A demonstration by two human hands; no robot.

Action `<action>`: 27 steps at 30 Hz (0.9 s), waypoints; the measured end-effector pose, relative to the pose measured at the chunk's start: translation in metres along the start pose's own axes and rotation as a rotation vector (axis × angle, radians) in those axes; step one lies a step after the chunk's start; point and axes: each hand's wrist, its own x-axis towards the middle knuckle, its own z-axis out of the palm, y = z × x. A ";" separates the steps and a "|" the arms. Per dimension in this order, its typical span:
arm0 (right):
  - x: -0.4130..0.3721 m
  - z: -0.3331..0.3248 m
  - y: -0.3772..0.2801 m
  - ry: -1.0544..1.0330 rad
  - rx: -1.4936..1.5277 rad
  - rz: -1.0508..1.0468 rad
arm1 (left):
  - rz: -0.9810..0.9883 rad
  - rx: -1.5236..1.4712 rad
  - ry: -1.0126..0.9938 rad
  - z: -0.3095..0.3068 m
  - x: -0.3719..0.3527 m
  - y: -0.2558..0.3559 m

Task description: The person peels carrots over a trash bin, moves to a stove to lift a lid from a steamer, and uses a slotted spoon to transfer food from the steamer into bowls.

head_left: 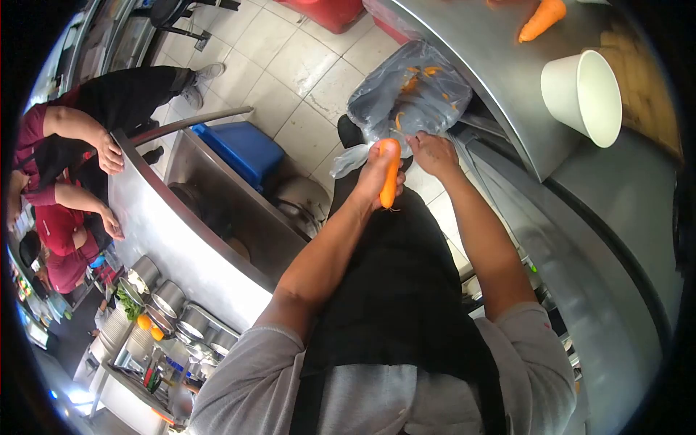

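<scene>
A bright orange carrot (389,177) is gripped in my left hand (372,176), in front of the black apron. My right hand (433,154) is just to the right of it, fingers closed around something thin that I cannot make out. Beyond both hands, a clear plastic bag (424,90) hangs open by the counter's edge, with orange peelings (410,85) inside. An orange strip shows near my right fingertips, at the bag's near side.
On the steel counter (478,43) at right are another carrot (542,20), a white tub (582,96) and a wooden board (641,87). Co-workers stand at left, hands on a steel table (170,232). A blue bin (243,151) and red container (326,11) are beyond.
</scene>
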 end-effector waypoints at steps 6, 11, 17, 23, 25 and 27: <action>-0.032 -0.009 -0.015 -0.071 0.144 -0.077 | 0.028 0.502 -0.039 -0.016 0.014 0.011; -0.021 0.014 0.008 0.023 0.074 0.007 | 0.050 0.631 0.004 -0.016 0.008 0.008; -0.025 0.017 0.009 0.058 0.065 0.027 | 0.364 1.163 0.164 -0.035 0.026 -0.008; -0.043 0.012 -0.006 0.040 0.059 -0.070 | 0.456 1.406 0.274 -0.010 0.012 -0.002; -0.030 0.011 0.009 0.107 0.092 0.088 | 0.446 1.528 0.329 -0.006 0.011 -0.001; -0.037 0.018 0.004 0.109 0.122 0.063 | 0.427 1.565 0.345 0.000 0.009 0.002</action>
